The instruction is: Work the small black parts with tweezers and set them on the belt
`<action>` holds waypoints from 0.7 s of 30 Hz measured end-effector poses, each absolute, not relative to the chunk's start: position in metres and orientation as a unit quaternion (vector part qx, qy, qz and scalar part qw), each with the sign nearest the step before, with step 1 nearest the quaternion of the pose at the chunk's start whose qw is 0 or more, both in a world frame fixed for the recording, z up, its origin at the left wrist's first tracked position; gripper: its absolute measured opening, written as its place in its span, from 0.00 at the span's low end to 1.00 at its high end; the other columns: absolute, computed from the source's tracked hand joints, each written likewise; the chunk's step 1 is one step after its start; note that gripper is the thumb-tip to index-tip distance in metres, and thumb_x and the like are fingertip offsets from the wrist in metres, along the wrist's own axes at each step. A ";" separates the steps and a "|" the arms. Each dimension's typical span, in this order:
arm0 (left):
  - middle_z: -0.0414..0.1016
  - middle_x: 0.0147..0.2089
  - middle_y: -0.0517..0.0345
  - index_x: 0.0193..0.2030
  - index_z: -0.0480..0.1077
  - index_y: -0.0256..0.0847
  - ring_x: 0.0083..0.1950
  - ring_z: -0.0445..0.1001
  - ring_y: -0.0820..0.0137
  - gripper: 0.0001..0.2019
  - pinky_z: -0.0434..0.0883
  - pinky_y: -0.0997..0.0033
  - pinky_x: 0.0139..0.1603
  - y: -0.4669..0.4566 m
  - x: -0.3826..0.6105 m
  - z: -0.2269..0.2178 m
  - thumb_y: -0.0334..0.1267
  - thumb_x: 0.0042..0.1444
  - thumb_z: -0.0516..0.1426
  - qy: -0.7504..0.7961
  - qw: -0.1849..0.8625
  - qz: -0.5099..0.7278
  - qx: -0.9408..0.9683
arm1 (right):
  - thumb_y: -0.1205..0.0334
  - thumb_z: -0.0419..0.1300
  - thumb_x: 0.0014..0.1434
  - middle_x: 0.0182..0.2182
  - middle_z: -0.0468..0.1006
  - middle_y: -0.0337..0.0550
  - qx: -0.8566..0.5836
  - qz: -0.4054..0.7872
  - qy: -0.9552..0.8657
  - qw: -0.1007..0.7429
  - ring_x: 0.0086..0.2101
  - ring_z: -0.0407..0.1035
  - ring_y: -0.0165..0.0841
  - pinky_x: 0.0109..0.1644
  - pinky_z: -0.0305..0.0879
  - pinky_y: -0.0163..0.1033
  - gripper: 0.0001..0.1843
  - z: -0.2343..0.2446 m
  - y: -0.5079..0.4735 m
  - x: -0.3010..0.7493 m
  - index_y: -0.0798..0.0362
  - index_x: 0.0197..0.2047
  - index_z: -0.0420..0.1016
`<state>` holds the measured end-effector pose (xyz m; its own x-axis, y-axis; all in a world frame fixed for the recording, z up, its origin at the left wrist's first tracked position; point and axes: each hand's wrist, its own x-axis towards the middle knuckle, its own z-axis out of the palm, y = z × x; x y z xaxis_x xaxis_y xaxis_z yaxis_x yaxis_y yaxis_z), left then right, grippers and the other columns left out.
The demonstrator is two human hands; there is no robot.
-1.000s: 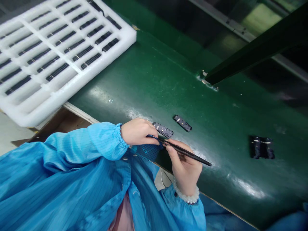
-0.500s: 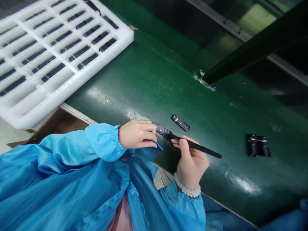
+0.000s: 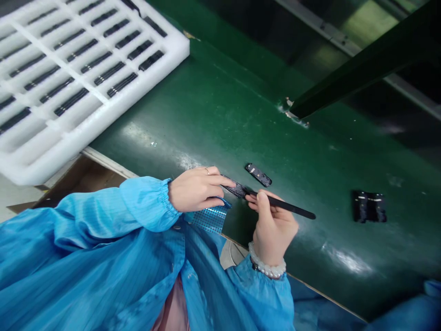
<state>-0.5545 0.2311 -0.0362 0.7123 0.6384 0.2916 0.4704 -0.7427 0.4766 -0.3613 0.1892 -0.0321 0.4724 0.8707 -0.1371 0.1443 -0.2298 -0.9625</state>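
Note:
My left hand (image 3: 197, 189) pinches a blue sheet with rows of small dots (image 3: 208, 219) between thumb and fingers. Its index finger stretches out onto a small black part with tiny components (image 3: 237, 189). My right hand (image 3: 274, 225) grips a long, slim black stick (image 3: 291, 208) between thumb and fingers. The stick's left end meets the black part; I cannot tell whether the two are joined. Just beyond lies a similar small black part (image 3: 258, 174), flat on the green table (image 3: 193, 115).
A white foam tray (image 3: 138, 99) with slots holding several black pieces sits at the upper left. Two black parts (image 3: 370, 207) lie side by side at the right. A dark post (image 3: 344, 73) rises from the table's far side. Blue fabric (image 3: 409, 305) shows at lower right.
My left index finger has reached out onto the black part, and more of the dotted sheet shows. The right hand and stick have barely shifted.

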 end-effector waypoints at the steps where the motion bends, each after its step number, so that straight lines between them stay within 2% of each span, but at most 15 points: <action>1: 0.73 0.54 0.60 0.32 0.75 0.38 0.45 0.69 0.68 0.12 0.67 0.68 0.46 0.231 -0.555 -0.036 0.40 0.62 0.54 0.306 0.188 0.225 0.906 | 0.55 0.67 0.49 0.25 0.80 0.40 -0.696 0.362 -0.364 0.503 0.27 0.77 0.31 0.30 0.73 0.32 0.13 -0.032 0.189 -0.361 0.56 0.34 0.77; 5: 0.73 0.54 0.60 0.32 0.75 0.39 0.45 0.69 0.68 0.12 0.67 0.68 0.47 0.231 -0.555 -0.035 0.40 0.62 0.53 0.309 0.186 0.221 0.906 | 0.55 0.66 0.49 0.25 0.80 0.40 -0.698 0.359 -0.364 0.500 0.27 0.77 0.30 0.30 0.73 0.31 0.13 -0.034 0.190 -0.361 0.56 0.34 0.77; 12: 0.73 0.54 0.60 0.32 0.75 0.39 0.45 0.69 0.68 0.13 0.67 0.68 0.46 0.231 -0.555 -0.034 0.41 0.62 0.53 0.312 0.186 0.216 0.906 | 0.53 0.65 0.50 0.25 0.80 0.42 -0.704 0.347 -0.378 0.491 0.27 0.77 0.32 0.30 0.75 0.35 0.15 -0.033 0.189 -0.361 0.58 0.35 0.76; 21: 0.73 0.54 0.60 0.31 0.75 0.38 0.44 0.69 0.67 0.13 0.67 0.67 0.45 0.231 -0.555 -0.034 0.40 0.62 0.53 0.309 0.183 0.227 0.905 | 0.55 0.65 0.51 0.25 0.80 0.41 -0.701 0.338 -0.390 0.491 0.27 0.77 0.31 0.31 0.74 0.33 0.13 -0.033 0.188 -0.362 0.57 0.35 0.77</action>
